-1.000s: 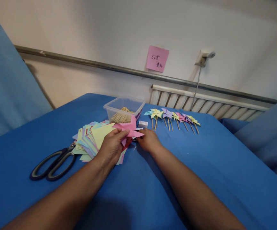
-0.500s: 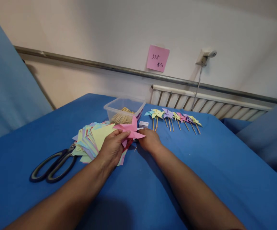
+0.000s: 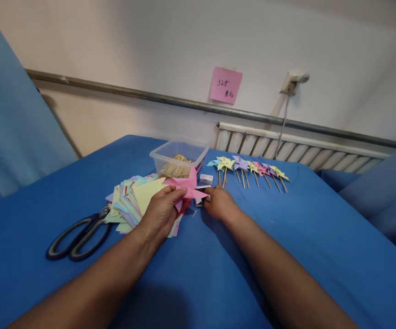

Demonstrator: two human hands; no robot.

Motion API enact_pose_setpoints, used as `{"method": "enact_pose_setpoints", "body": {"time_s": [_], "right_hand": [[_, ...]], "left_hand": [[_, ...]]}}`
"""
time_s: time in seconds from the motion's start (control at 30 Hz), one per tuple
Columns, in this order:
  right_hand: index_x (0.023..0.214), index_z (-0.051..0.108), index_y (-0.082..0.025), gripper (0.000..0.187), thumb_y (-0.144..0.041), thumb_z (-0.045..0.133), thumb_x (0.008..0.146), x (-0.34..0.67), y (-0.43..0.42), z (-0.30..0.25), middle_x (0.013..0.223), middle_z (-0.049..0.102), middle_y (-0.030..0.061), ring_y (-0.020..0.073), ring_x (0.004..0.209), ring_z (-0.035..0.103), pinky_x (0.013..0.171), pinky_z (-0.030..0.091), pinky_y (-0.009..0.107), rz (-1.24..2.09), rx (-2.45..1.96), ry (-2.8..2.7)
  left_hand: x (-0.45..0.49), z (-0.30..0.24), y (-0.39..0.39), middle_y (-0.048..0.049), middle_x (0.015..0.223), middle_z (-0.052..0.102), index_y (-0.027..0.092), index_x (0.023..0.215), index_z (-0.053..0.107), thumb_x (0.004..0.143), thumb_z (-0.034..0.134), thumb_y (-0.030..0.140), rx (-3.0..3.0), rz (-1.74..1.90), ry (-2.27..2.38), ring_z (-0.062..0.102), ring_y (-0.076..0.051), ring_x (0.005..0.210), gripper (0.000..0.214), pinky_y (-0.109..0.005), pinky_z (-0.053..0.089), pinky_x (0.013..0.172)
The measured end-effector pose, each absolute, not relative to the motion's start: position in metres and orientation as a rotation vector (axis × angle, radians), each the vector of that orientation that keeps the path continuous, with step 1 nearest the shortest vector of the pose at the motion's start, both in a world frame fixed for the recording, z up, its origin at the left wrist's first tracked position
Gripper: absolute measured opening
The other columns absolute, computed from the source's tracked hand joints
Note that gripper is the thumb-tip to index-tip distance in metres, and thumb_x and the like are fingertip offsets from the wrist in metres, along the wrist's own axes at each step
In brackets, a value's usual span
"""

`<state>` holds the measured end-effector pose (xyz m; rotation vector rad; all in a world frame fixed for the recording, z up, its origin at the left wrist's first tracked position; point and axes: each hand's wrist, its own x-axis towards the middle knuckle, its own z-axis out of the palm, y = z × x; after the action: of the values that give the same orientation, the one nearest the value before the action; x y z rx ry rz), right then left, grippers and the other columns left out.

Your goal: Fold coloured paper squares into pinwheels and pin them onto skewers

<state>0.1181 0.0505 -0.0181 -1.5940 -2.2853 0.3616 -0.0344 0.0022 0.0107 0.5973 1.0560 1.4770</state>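
Note:
My left hand (image 3: 161,211) pinches a folded pink paper pinwheel (image 3: 186,185) above a fanned pile of coloured paper squares (image 3: 132,198). My right hand (image 3: 220,204) rests on the blue cloth just right of the pinwheel, fingers curled near its edge and beside a small white box (image 3: 205,178); what the fingertips grip is hidden. A clear plastic tub of wooden sticks (image 3: 177,161) stands behind the pinwheel. A row of finished pinwheels on sticks (image 3: 249,168) lies to the right of the tub.
Large black-handled scissors (image 3: 77,235) lie on the blue-covered table (image 3: 287,237) to the left of the paper pile. A pink note (image 3: 225,85) is stuck on the wall above a radiator (image 3: 297,148). Blue fabric hangs at the left.
My right hand has shifted slightly right and closer to the pinwheel's edge. The left hand keeps hold of the pink pinwheel almost without moving.

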Motion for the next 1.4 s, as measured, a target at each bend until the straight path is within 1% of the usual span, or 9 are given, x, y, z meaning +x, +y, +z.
{"method": "enact_pose_setpoints", "body": {"time_s": [0.17, 0.27, 0.4, 0.6, 0.77, 0.97, 1.1, 1.23, 1.4], "right_hand": [[0.099, 0.072, -0.027, 0.026, -0.021, 0.057, 0.079, 0.128, 0.049, -0.012, 0.094, 0.064, 0.0078, 0.0212, 0.081, 0.060, 0.067, 0.040, 0.028, 0.296, -1.650, -2.344], [0.096, 0.073, -0.024, 0.025, -0.020, 0.053, 0.081, 0.128, 0.048, -0.013, 0.095, 0.063, 0.0089, 0.0214, 0.079, 0.060, 0.065, 0.039, 0.029, 0.239, -1.625, -2.359], [0.098, 0.072, -0.023, 0.024, -0.021, 0.052, 0.084, 0.126, 0.048, -0.015, 0.094, 0.063, 0.0087, 0.0200, 0.078, 0.059, 0.068, 0.040, 0.028, 0.250, -1.579, -2.356], [0.104, 0.070, -0.028, 0.026, -0.022, 0.056, 0.083, 0.127, 0.048, -0.016, 0.102, 0.062, 0.0058, 0.0187, 0.082, 0.059, 0.070, 0.040, 0.027, 0.311, -1.506, -2.362], [0.100, 0.071, -0.026, 0.025, -0.023, 0.051, 0.086, 0.125, 0.047, -0.017, 0.099, 0.063, 0.0069, 0.0192, 0.084, 0.059, 0.069, 0.040, 0.027, 0.234, -1.527, -2.377], [0.095, 0.069, -0.021, 0.023, -0.019, 0.048, 0.086, 0.122, 0.046, -0.016, 0.099, 0.063, 0.0080, 0.0196, 0.088, 0.058, 0.074, 0.041, 0.027, 0.225, -1.492, -2.362], [0.090, 0.065, -0.018, 0.017, -0.017, 0.050, 0.084, 0.121, 0.049, -0.017, 0.101, 0.063, 0.0086, 0.0192, 0.090, 0.058, 0.077, 0.041, 0.027, 0.283, -1.501, -2.284], [0.089, 0.062, -0.018, 0.010, -0.019, 0.056, 0.081, 0.122, 0.055, -0.021, 0.102, 0.061, 0.0073, 0.0182, 0.093, 0.057, 0.079, 0.041, 0.028, 0.378, -1.485, -2.188], [0.084, 0.062, -0.018, 0.006, -0.017, 0.057, 0.082, 0.122, 0.059, -0.025, 0.104, 0.060, 0.0075, 0.0183, 0.096, 0.057, 0.082, 0.042, 0.029, 0.393, -1.386, -2.159]], "left_hand": [[-0.034, 0.010, 0.002, 0.0017, 0.060, 0.063, 0.016, 0.069, 0.056, 0.061, 0.075, 0.012, 0.604, 1.471, 1.079, 0.061, -0.012, 0.054, 0.021, -0.026, 0.054, 0.061], [-0.034, 0.007, 0.002, 0.0023, 0.059, 0.061, 0.016, 0.067, 0.056, 0.060, 0.076, 0.013, 0.607, 1.479, 1.095, 0.060, -0.011, 0.053, 0.021, -0.024, 0.053, 0.058], [-0.035, 0.004, 0.003, 0.0023, 0.058, 0.061, 0.015, 0.066, 0.057, 0.058, 0.077, 0.015, 0.624, 1.460, 1.081, 0.059, -0.011, 0.053, 0.022, -0.023, 0.051, 0.055], [-0.034, 0.005, 0.003, 0.0022, 0.057, 0.061, 0.015, 0.068, 0.058, 0.059, 0.076, 0.014, 0.631, 1.464, 1.077, 0.058, -0.011, 0.052, 0.021, -0.023, 0.049, 0.055], [-0.033, 0.006, 0.002, 0.0024, 0.056, 0.061, 0.015, 0.067, 0.057, 0.059, 0.075, 0.014, 0.635, 1.465, 1.090, 0.058, -0.011, 0.051, 0.020, -0.022, 0.048, 0.054], [-0.033, 0.006, 0.002, 0.0023, 0.056, 0.060, 0.016, 0.066, 0.057, 0.059, 0.076, 0.013, 0.636, 1.473, 1.070, 0.058, -0.010, 0.051, 0.020, -0.021, 0.049, 0.054], [-0.034, 0.006, 0.002, 0.0014, 0.057, 0.061, 0.015, 0.067, 0.057, 0.060, 0.075, 0.013, 0.644, 1.466, 1.080, 0.059, -0.011, 0.050, 0.020, -0.022, 0.048, 0.052], [-0.034, 0.006, 0.002, 0.0011, 0.056, 0.061, 0.016, 0.066, 0.057, 0.060, 0.075, 0.015, 0.660, 1.467, 1.071, 0.058, -0.012, 0.050, 0.019, -0.024, 0.048, 0.054], [-0.034, 0.007, 0.002, 0.0017, 0.056, 0.061, 0.016, 0.065, 0.057, 0.060, 0.075, 0.015, 0.656, 1.470, 1.072, 0.058, -0.011, 0.050, 0.019, -0.023, 0.048, 0.054]]}}
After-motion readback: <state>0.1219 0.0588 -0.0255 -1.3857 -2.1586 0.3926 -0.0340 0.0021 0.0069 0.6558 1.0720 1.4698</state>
